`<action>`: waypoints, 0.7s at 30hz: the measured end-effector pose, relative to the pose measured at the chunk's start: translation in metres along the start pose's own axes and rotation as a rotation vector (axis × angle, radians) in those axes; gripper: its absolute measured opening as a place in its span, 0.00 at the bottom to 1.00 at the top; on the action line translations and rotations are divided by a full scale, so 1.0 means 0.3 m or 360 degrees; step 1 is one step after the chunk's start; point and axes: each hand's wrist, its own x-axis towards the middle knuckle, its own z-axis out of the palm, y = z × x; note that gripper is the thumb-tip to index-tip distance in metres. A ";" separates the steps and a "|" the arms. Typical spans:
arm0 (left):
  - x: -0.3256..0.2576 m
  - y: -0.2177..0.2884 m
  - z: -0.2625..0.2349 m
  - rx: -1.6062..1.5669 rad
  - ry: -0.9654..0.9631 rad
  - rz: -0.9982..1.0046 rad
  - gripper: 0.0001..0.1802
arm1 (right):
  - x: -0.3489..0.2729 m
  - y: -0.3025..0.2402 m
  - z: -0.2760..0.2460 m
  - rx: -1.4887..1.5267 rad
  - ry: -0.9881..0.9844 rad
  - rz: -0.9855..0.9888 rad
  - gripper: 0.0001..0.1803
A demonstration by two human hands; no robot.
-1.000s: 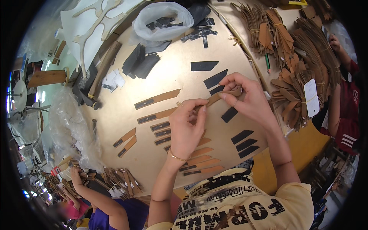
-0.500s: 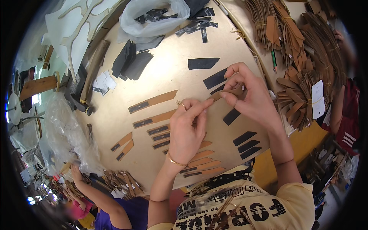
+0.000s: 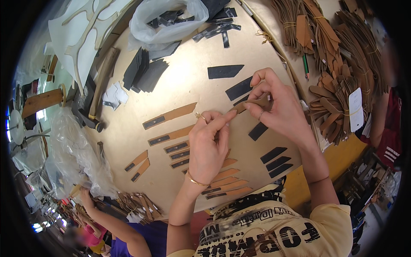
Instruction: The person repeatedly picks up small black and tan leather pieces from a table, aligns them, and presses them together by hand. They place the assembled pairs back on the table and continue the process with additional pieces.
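Between my two hands is a brown leather strip (image 3: 257,102), slightly bent, with a small white tag near one end. My right hand (image 3: 277,107) pinches it between thumb and fingers. The fingertips of my left hand (image 3: 209,139) are closed at its other end. Under and beside my right hand lie black pieces (image 3: 237,89), and another black piece (image 3: 225,71) sits farther off. Left of my left hand, tan strips with black inserts (image 3: 170,115) lie in rows; some run partly hidden beneath that hand.
Bundled brown leather strips (image 3: 338,103) crowd the right side near a green pencil (image 3: 305,66). A plastic bag of black pieces (image 3: 169,19) and stacked black pieces (image 3: 147,70) stand at the back. A hammer (image 3: 102,83) lies left. Another person's arm (image 3: 109,220) reaches in at lower left.
Both hands keep their hold on the leather strip with hardly any movement. The whole view has shifted slightly.
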 end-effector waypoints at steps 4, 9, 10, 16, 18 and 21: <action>-0.003 -0.008 -0.001 0.0025 -0.0013 0.0033 0.15 | 0.001 -0.004 0.005 -0.0001 0.0027 -0.0016 0.21; -0.008 -0.032 0.004 0.0308 -0.0060 0.0274 0.20 | -0.003 -0.005 0.003 0.0011 0.0028 -0.0001 0.21; -0.009 -0.034 0.008 0.0389 -0.0060 0.0327 0.21 | -0.002 -0.005 0.005 0.0011 0.0036 -0.0006 0.21; -0.027 -0.011 0.032 0.0752 -0.0126 0.0355 0.25 | -0.013 -0.008 -0.012 -0.0071 0.0081 -0.0009 0.23; -0.031 -0.001 0.036 0.0810 -0.0120 0.0357 0.25 | -0.022 -0.004 -0.038 0.0002 0.0093 0.0048 0.23; -0.031 0.006 0.048 0.0792 -0.0037 0.0306 0.25 | -0.024 0.010 -0.074 0.0163 0.0121 0.0084 0.24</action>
